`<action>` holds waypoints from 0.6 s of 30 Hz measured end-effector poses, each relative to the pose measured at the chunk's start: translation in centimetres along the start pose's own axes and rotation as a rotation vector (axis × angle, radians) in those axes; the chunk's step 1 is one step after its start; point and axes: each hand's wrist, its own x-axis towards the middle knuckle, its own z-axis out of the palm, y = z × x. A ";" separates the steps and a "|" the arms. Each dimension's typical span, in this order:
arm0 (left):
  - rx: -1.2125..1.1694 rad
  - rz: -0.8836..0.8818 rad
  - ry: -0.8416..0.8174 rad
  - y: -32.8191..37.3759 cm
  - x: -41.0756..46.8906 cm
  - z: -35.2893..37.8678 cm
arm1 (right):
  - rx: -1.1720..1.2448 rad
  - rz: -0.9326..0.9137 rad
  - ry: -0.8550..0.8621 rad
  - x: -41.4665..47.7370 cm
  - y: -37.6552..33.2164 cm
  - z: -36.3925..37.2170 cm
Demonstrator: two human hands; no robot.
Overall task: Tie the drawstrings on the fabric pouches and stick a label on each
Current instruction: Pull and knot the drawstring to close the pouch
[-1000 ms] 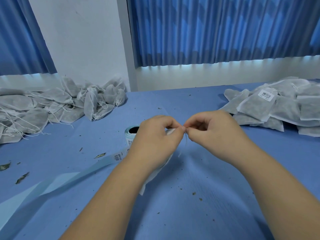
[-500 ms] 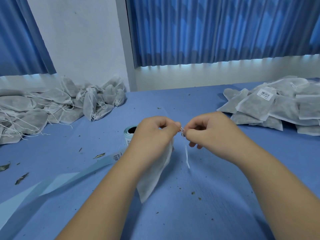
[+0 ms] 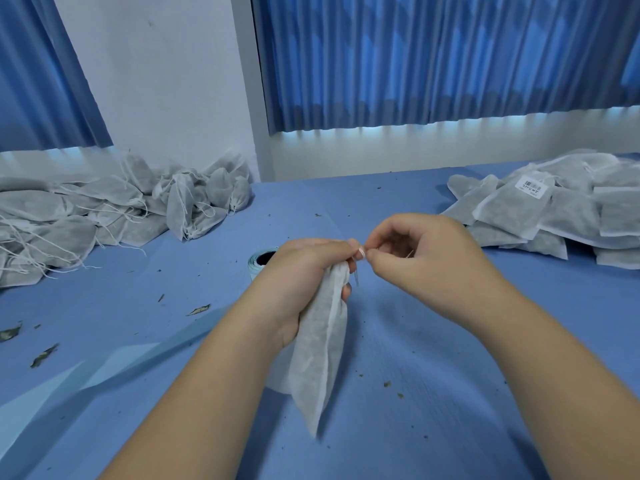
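Head view: my left hand (image 3: 304,271) grips the neck of a white, thin pouch (image 3: 322,348), which hangs limp below my fist. My right hand (image 3: 422,258), just beside, pinches its drawstring (image 3: 356,277).

The blue table (image 3: 450,375) held a label roll (image 3: 258,264). Left of it lay loose-stringed pouches (image 3: 104,209) and leaf scraps (image 3: 198,310), and right of it flat stacked pouches (image 3: 554,220).

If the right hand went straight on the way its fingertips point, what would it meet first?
Probably the left hand: the right hand, pinching the drawstring, points leftward at the left thumb tip, above the pouch. Depth looks matched, but one view cannot confirm.
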 end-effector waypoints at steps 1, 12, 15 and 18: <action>-0.010 0.008 0.017 0.0 0.0 0.0 | 0.023 -0.009 0.010 -0.1 -0.1 0.0; 0.114 0.096 0.093 -0.7 0.2 0.5 | -0.149 -0.006 0.001 0.0 0.4 0.3; 0.188 0.129 0.092 -0.8 0.3 0.3 | -0.245 0.007 -0.022 0.0 0.6 0.3; 0.175 0.128 0.091 -0.8 0.3 -0.1 | -0.243 0.024 -0.009 0.0 0.6 0.1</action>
